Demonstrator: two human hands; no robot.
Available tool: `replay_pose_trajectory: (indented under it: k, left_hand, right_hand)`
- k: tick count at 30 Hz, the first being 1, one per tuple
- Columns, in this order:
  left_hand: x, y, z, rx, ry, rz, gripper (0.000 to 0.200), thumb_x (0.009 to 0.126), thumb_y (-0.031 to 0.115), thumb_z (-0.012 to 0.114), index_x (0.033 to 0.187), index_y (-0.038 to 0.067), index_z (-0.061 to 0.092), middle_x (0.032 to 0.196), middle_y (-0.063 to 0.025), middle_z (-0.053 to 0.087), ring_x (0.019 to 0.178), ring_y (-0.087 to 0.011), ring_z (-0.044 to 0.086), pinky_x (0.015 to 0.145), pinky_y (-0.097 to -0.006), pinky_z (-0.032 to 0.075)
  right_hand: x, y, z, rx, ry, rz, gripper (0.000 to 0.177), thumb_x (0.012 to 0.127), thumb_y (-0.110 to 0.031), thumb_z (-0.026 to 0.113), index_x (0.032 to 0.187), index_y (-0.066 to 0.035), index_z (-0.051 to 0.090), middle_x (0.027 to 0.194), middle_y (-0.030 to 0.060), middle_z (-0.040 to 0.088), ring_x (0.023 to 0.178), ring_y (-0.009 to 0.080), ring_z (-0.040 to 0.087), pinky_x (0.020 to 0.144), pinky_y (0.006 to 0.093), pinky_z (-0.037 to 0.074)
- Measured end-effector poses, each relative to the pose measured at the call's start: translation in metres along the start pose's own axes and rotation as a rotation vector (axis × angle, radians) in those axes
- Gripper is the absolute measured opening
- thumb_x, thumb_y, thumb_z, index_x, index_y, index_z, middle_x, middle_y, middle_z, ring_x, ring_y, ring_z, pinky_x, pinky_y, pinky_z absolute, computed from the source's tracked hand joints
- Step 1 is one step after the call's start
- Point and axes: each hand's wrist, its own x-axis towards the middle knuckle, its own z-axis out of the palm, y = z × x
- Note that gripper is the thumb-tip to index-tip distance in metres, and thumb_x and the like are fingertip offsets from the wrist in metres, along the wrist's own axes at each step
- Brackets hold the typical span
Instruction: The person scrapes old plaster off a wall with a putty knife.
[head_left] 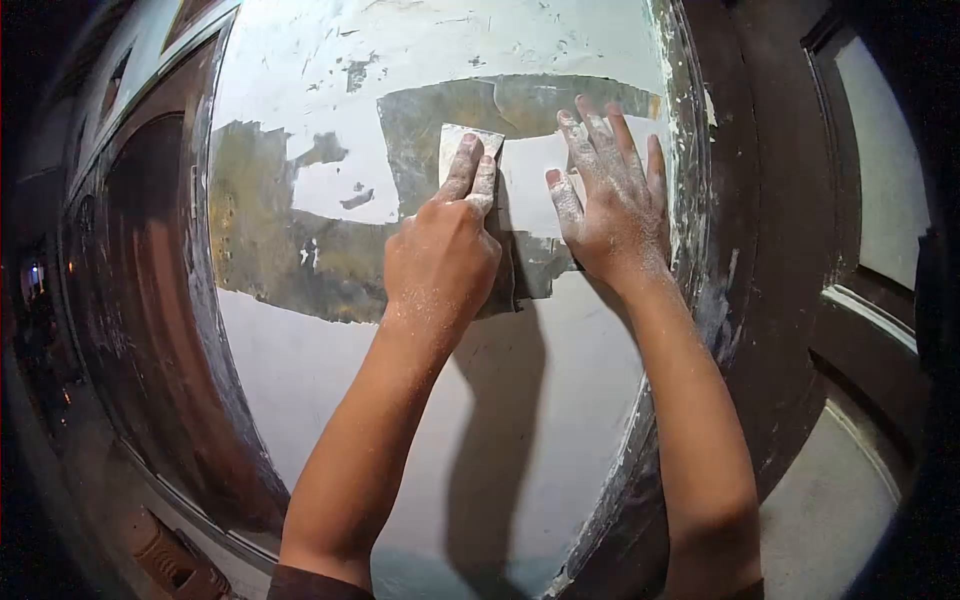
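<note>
My left hand (pixel 440 255) is closed round a flat scraper (pixel 470 135) with a whitish, smeared blade. Two fingers press along the blade, which lies against the wall; the handle is hidden under the hand. To the right, my right hand (pixel 615 205) holds nothing and rests on or just over the wall, its fingers spread upward. Both hands are dusted with white powder. Around them, the white wall (pixel 560 370) shows a rough grey-brown patch (pixel 300 260) with ragged edges, broken by smooth white areas.
A dark wooden door (pixel 145 280) stands at the left, with a paint-spattered frame. At the right is a brown wooden frame (pixel 770 200) with pale panels. A reddish-brown object (pixel 175 560) lies low at the left. Shadows of the arms fall on the wall.
</note>
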Motion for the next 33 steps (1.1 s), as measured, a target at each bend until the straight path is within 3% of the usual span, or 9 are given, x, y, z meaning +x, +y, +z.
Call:
replay_pose_trajectory:
  k: [3, 7, 10, 12, 13, 17, 27, 28, 33]
  left_hand:
    - [0.002, 0.0, -0.001, 0.012, -0.008, 0.002, 0.064, 0.086, 0.007, 0.052, 0.149, 0.016, 0.06, 0.165, 0.0015, 0.045, 0.098, -0.0404, 0.075, 0.088, -0.051, 0.061]
    - [-0.009, 0.006, -0.008, -0.106, 0.0, -0.061, 0.058, 0.088, 0.005, 0.05, 0.142, 0.018, 0.065, 0.161, 0.0046, 0.049, 0.112, -0.0382, 0.071, 0.095, -0.0489, 0.058]
    - [-0.038, 0.007, -0.004, -0.135, -0.003, -0.097, 0.065, 0.085, -0.001, 0.053, 0.146, 0.018, 0.062, 0.161, 0.0033, 0.049, 0.112, -0.0382, 0.071, 0.092, -0.0479, 0.059]
    - [-0.069, 0.006, 0.002, -0.104, -0.001, -0.048, 0.075, 0.081, 0.001, 0.059, 0.154, 0.017, 0.053, 0.167, 0.0005, 0.041, 0.103, -0.0356, 0.073, 0.078, -0.0457, 0.062]
    - [-0.082, 0.01, 0.001, -0.15, -0.057, -0.108, 0.077, 0.08, -0.004, 0.058, 0.153, 0.019, 0.055, 0.166, 0.0011, 0.042, 0.114, -0.0346, 0.071, 0.084, -0.0443, 0.061]
    - [-0.109, 0.019, 0.019, -0.148, -0.122, -0.148, 0.075, 0.082, -0.002, 0.061, 0.155, 0.018, 0.053, 0.169, -0.0009, 0.037, 0.121, -0.036, 0.067, 0.083, -0.045, 0.062]
    - [-0.092, 0.023, 0.024, -0.082, -0.12, -0.208, 0.082, 0.078, 0.0, 0.062, 0.156, 0.024, 0.051, 0.171, 0.0077, 0.033, 0.084, -0.0333, 0.075, 0.068, -0.0436, 0.062]
    - [-0.089, 0.025, 0.019, -0.079, -0.161, -0.233, 0.08, 0.079, 0.0, 0.062, 0.155, 0.023, 0.053, 0.171, 0.0078, 0.033, 0.085, -0.0335, 0.075, 0.068, -0.0439, 0.062]
    - [-0.084, 0.02, 0.021, -0.086, -0.122, -0.195, 0.079, 0.08, -0.001, 0.06, 0.155, 0.023, 0.053, 0.171, 0.0068, 0.033, 0.091, -0.0332, 0.076, 0.071, -0.0454, 0.062]
  right_hand:
    - [0.001, 0.002, 0.004, -0.01, 0.026, -0.007, 0.061, 0.104, -0.044, 0.052, 0.16, -0.019, 0.044, 0.17, 0.0021, 0.035, 0.16, 0.0227, 0.022, 0.131, 0.0547, 0.008]
    - [0.001, 0.001, 0.0, -0.013, 0.009, -0.009, 0.061, 0.105, -0.044, 0.051, 0.16, -0.02, 0.044, 0.171, 0.0019, 0.034, 0.161, 0.0227, 0.022, 0.131, 0.0553, 0.008]
    - [0.001, 0.0, 0.001, -0.007, 0.016, 0.005, 0.06, 0.105, -0.044, 0.051, 0.16, -0.021, 0.044, 0.171, 0.0011, 0.034, 0.16, 0.0228, 0.022, 0.131, 0.0553, 0.008]
    - [0.001, -0.001, 0.0, 0.002, -0.001, 0.013, 0.06, 0.105, -0.043, 0.051, 0.16, -0.021, 0.043, 0.171, 0.001, 0.033, 0.161, 0.0224, 0.021, 0.131, 0.0545, 0.008]
    - [0.001, -0.001, 0.0, 0.002, -0.004, 0.009, 0.06, 0.105, -0.043, 0.051, 0.16, -0.021, 0.043, 0.171, 0.001, 0.033, 0.161, 0.0224, 0.021, 0.131, 0.0545, 0.008]
    - [0.001, -0.001, -0.002, -0.029, -0.017, 0.014, 0.061, 0.105, -0.043, 0.049, 0.161, -0.021, 0.041, 0.171, 0.0007, 0.033, 0.161, 0.0223, 0.021, 0.132, 0.0533, 0.007]
    - [0.0, 0.001, -0.001, -0.001, -0.015, 0.008, 0.06, 0.104, -0.042, 0.053, 0.16, -0.021, 0.044, 0.171, 0.0001, 0.034, 0.161, 0.0219, 0.021, 0.131, 0.0534, 0.007]
    - [0.0, 0.0, -0.002, 0.01, -0.029, 0.011, 0.059, 0.106, -0.038, 0.05, 0.161, -0.02, 0.043, 0.172, 0.0023, 0.033, 0.161, 0.0253, 0.021, 0.13, 0.0545, 0.009]
    - [-0.001, 0.0, 0.002, -0.016, 0.025, -0.004, 0.06, 0.103, -0.041, 0.055, 0.159, -0.02, 0.045, 0.17, 0.0012, 0.036, 0.16, 0.0223, 0.023, 0.131, 0.053, 0.008]
